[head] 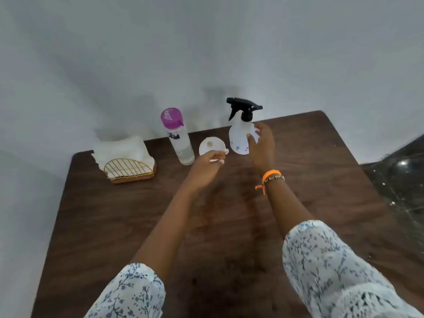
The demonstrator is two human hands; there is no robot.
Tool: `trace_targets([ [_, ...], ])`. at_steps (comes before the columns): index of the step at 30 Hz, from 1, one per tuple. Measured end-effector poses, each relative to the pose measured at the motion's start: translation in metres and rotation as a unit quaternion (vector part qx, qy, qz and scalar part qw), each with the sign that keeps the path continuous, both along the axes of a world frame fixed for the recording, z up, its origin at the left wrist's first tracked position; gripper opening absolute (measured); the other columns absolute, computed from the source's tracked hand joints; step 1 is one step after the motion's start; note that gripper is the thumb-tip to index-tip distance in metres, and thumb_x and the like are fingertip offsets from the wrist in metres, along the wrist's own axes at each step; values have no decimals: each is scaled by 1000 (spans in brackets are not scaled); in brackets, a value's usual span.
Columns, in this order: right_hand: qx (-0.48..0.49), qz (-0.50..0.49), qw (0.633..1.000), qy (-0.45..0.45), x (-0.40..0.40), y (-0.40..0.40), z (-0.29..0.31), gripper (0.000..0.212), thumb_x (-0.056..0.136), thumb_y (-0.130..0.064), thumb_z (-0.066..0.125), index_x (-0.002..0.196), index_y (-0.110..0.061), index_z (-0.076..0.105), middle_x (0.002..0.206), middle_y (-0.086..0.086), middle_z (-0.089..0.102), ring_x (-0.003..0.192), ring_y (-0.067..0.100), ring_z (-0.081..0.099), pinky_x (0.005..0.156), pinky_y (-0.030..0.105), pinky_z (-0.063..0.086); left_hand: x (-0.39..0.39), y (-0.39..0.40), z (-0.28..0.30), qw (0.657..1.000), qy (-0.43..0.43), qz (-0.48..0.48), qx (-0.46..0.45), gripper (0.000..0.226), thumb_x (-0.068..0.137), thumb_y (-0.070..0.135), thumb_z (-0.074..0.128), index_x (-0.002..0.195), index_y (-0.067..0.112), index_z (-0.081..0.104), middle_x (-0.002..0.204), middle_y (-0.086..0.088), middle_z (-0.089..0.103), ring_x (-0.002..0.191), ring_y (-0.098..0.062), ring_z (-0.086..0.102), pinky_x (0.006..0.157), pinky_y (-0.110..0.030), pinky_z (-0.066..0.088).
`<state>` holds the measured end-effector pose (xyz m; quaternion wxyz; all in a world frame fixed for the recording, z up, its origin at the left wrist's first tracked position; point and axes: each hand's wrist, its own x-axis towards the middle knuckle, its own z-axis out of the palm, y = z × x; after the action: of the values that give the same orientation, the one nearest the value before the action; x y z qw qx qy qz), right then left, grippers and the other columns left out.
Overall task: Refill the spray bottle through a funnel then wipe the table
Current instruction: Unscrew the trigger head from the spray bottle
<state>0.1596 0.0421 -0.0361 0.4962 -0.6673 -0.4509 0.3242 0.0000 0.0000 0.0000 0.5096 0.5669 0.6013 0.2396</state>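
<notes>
A white spray bottle (238, 136) with a black trigger head stands at the far edge of the dark wooden table (114, 226). My right hand (261, 145) is beside it on the right, fingers apart, close to its side but not closed around it. A white funnel (212, 145) lies on the table left of the bottle. My left hand (207, 165) hovers just in front of the funnel, fingers loosely curled, and whether it touches the rim is unclear. A clear water bottle (180, 138) with a purple cap stands left of the funnel.
A gold wire holder with white napkins (125, 160) sits at the table's far left corner. A pale wall rises right behind the objects. Dark speckled floor (403, 180) shows past the table's right edge.
</notes>
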Motion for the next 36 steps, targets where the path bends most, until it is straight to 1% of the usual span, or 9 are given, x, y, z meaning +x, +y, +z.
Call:
trace_targets([
  [3, -11, -1, 1000, 9, 3, 24, -1, 46, 87, -10, 60, 130, -8, 47, 131, 5, 51, 118, 14, 49, 98, 22, 37, 4, 13, -4, 999, -20, 22, -17, 24, 93, 20, 49, 113, 25, 63, 120, 7, 59, 111, -10, 56, 94, -23, 42],
  [5, -19, 7, 1000, 9, 3, 38, -3, 45, 85, -11, 62, 128, -9, 49, 129, 4, 52, 115, 11, 48, 96, 20, 36, 7, 20, -6, 998, -43, 37, -30, 23, 94, 23, 49, 112, 23, 64, 119, 7, 58, 106, -9, 59, 88, -20, 43],
  [10, -29, 27, 999, -27, 8, 53, -14, 31, 86, -17, 62, 115, -7, 56, 115, 5, 61, 110, 15, 53, 89, 20, 38, 13, 33, -15, 996, -54, 56, -42, 23, 94, 21, 50, 112, 20, 64, 109, 11, 59, 100, -7, 62, 88, -20, 43],
  [17, -3, 25, 999, -28, 14, 34, -9, 24, 84, -17, 64, 107, -8, 61, 104, 0, 65, 98, 12, 56, 86, 24, 43, 14, 23, -18, 997, -33, 61, -22, 22, 94, 20, 49, 113, 23, 60, 118, 3, 62, 104, -11, 60, 73, -12, 41],
  [22, 20, 24, 999, -27, 2, -10, 2, 23, 84, -16, 65, 106, -9, 61, 98, -6, 61, 94, 10, 56, 79, 16, 42, 17, -9, -13, 995, -52, 84, -4, 29, 93, 14, 50, 120, 22, 55, 117, 6, 59, 105, -5, 54, 77, -11, 41],
  [26, 38, 59, 997, -18, -20, -62, 8, 24, 84, -16, 66, 106, -10, 60, 98, -7, 62, 93, 11, 56, 80, 17, 43, 10, -51, -17, 994, -6, 73, 87, 37, 87, 9, 58, 122, 18, 53, 126, 0, 51, 118, -10, 47, 99, -24, 39],
  [28, 35, 75, 997, -11, -31, -86, 10, 23, 84, -17, 67, 106, -13, 61, 98, -9, 63, 93, 9, 57, 79, 15, 43, 0, -73, -20, 989, 36, 71, 124, 42, 84, 10, 63, 124, 18, 52, 127, 1, 47, 119, -8, 43, 99, -19, 33],
  [32, 32, 107, 994, 9, -51, -128, 11, 22, 84, -17, 67, 104, -15, 61, 98, -9, 64, 95, 10, 58, 80, 14, 43, -22, -111, -23, 986, 37, 73, 146, 51, 80, 11, 68, 127, 17, 50, 131, 1, 47, 119, -5, 41, 97, -16, 32],
  [36, 24, 140, 990, 12, -66, -160, 5, 22, 83, -21, 67, 104, -17, 61, 99, -6, 66, 96, 13, 60, 83, 26, 49, -39, -140, -29, 988, 36, 60, 136, 58, 78, 10, 70, 131, 16, 48, 138, -2, 45, 130, -14, 39, 106, -30, 34],
])
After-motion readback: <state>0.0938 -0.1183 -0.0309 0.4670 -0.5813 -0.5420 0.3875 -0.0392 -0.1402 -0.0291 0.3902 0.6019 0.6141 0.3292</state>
